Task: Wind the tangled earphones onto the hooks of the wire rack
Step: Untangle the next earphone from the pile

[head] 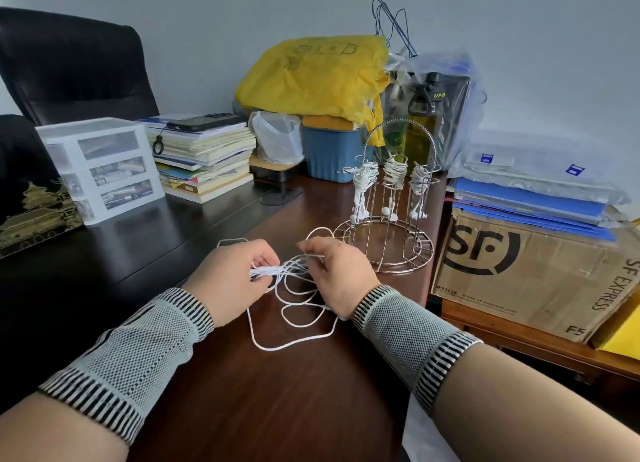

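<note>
Dark wooden desk (311,375): tangled earphones (294,288) lying before wire rack (388,219). Left hand (230,281) fingers pinching bunched strands, right hand (337,274) fingers pinching 1 loop; tease gently, avoid yanking knots.

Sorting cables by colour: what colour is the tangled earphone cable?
White, clearest in the head view: earphone cable.

desk (294,375): glossy wood | wire rack (388,240): shiny metal | box (533,274): matt cardboard
</note>
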Motion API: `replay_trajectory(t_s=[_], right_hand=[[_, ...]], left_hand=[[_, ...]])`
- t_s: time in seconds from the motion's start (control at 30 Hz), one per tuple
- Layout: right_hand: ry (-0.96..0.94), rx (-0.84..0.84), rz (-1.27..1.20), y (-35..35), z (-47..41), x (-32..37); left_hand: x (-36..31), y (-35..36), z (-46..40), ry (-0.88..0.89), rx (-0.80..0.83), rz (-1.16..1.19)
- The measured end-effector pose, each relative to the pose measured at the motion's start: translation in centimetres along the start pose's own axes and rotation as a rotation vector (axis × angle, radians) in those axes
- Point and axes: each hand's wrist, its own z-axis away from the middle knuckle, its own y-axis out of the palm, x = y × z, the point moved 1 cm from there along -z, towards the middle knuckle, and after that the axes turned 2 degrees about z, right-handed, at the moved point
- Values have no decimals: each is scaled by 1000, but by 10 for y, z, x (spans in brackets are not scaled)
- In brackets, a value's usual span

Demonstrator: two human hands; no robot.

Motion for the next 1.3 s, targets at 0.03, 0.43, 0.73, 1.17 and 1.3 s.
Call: replay_trajectory(t_s=[0.03, 0.43, 0.73, 1.17, 1.3], right_hand=[[-15, -2, -1, 1, 0, -1], [-199, -305, 5, 0, 4, -2], [-180, -161, -17, 8, 1, -8], [42, -343, -329, -4, -3, -15], [301, -407, -649, -5, -10, -32]], left_hand=[[0, 0, 0, 5, -41, 25], [1, 4, -6, -138, -190, 447], [6, 6, -9, -226, -180, 597], [3, 3, -7, -167, -162, 568], [4, 3, -9, -188, -218, 616]])
